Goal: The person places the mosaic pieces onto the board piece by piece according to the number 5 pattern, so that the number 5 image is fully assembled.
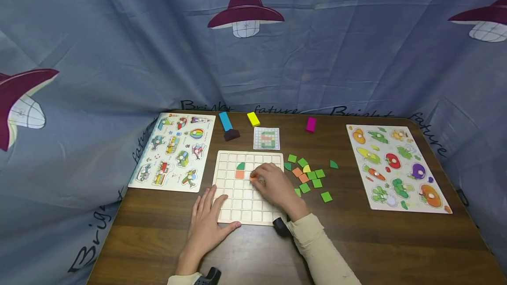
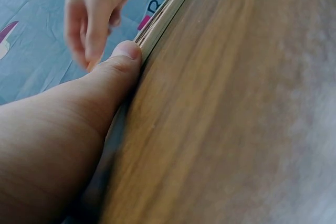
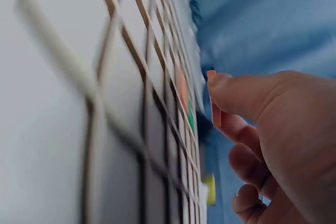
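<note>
Pinching thin orange tile (image 3: 216, 113): right hand (image 1: 275, 187); left hand (image 1: 206, 224) spread at gridded wooden board (image 1: 246, 205).

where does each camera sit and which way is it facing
Head: worn on the head, facing forward and down at the grid board; left hand, right hand and sleeves show.
Left wrist: worn there, looking along the tabletop; the left thumb shows close up, the right hand beyond.
Right wrist: worn there, looking across the board toward the blue cloth; the right hand shows large, pinching an orange tile.
Shared: head and right wrist both show that pinch, and the board.
</note>
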A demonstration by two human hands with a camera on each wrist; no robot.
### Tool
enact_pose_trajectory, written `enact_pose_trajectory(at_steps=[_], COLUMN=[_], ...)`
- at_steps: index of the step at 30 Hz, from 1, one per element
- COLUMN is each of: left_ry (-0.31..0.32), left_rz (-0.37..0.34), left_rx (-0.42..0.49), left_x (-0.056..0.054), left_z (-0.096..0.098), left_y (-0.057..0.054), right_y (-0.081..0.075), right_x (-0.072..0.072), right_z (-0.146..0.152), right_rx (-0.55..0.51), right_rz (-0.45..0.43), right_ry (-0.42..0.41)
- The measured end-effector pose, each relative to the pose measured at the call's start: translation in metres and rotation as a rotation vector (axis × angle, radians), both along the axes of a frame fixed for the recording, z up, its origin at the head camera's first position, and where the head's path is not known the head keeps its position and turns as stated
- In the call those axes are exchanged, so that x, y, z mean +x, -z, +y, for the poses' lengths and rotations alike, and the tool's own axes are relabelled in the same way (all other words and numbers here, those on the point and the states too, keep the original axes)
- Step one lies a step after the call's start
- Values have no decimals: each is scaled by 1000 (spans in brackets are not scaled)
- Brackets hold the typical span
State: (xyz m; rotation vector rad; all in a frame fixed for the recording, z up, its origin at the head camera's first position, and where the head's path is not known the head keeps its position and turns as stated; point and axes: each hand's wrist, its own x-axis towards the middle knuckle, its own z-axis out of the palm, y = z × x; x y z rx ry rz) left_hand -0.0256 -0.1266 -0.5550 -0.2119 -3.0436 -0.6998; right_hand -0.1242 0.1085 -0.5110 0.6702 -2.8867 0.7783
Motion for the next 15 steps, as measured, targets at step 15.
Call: enact_pose_trajectory(at_steps=[15], left_ry=[10], left_rz=[23], left_rx=[5], left_x=[-1], left_z=[-1], left_y=[0], right_y=[15], right_x=[2], right_z=[-46], right_rx=[104], right_rz=[90], right_ry=[-105])
